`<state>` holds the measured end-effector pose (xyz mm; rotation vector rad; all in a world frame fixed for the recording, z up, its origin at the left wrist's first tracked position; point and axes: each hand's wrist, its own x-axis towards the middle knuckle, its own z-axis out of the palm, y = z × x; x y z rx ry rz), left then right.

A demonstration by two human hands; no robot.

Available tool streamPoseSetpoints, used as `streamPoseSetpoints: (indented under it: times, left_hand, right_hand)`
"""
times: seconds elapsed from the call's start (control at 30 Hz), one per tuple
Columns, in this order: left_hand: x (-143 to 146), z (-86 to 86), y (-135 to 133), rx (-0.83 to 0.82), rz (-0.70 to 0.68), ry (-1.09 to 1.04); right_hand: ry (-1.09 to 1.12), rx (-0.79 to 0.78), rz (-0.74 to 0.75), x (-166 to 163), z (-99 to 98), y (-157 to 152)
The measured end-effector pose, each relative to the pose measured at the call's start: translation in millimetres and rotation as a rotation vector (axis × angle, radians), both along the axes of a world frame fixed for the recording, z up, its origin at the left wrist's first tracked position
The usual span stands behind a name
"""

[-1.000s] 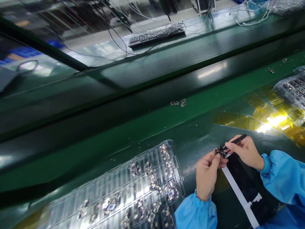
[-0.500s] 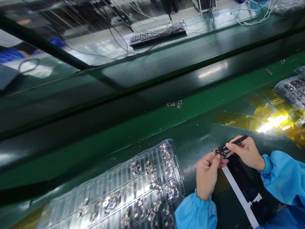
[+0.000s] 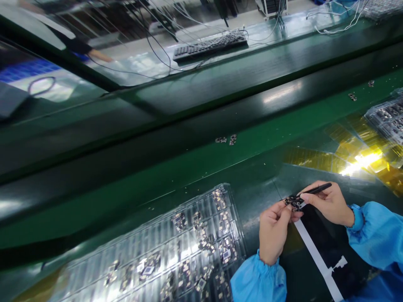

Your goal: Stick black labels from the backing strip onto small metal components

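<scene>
Green workbench matting fills my view, glossy and streaked with glare. Over its near right part, my left hand pinches a small circuit part between thumb and forefinger, fingers closed on it, holding it just above the surface. My right hand is curled shut around a thin black tool, whose tip meets the part; whether it is tweezers or a probe I cannot tell. Below both hands lies a black sheet with a white strip running diagonally across it, partly covered by my blue sleeves.

To the left of my left hand sits a clear plastic tray with ribbed rows of pockets. Many pockets hold small dark parts like the one I grip; several appear tumbled rather than seated, and the reflections make a count impossible. Its lower end is cut off by the frame edge. At the far right edge another clear tray of similar parts is only partly in view. Yellow translucent film lies between it and my hands, washed out by a bright reflection.

Two loose parts rest on the lighter green strip further out. Beyond, a black keyboard and tangled cables sit on a far bench, blurred.
</scene>
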<state>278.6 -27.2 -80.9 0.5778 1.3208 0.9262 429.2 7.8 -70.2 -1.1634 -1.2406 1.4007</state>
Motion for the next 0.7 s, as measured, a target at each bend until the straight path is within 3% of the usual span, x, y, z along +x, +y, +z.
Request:
streamPoseSetpoints:
  times: [0.4,0.57,0.7]
  left_hand:
    - [-1,0.8,1,-0.008,-0.014,-0.005]
    - [0,0.8,-1,-0.032,0.001,-0.008]
    - [-3,10.6,0,-0.038,-0.008,0.0]
  right_hand:
    - [-0.09,0.001,0.011,-2,0.0,-1]
    - [-0.117,0.038,-0.036,0,3.9,1]
    - [-0.078,0.0,-0.127,8,-0.3,7]
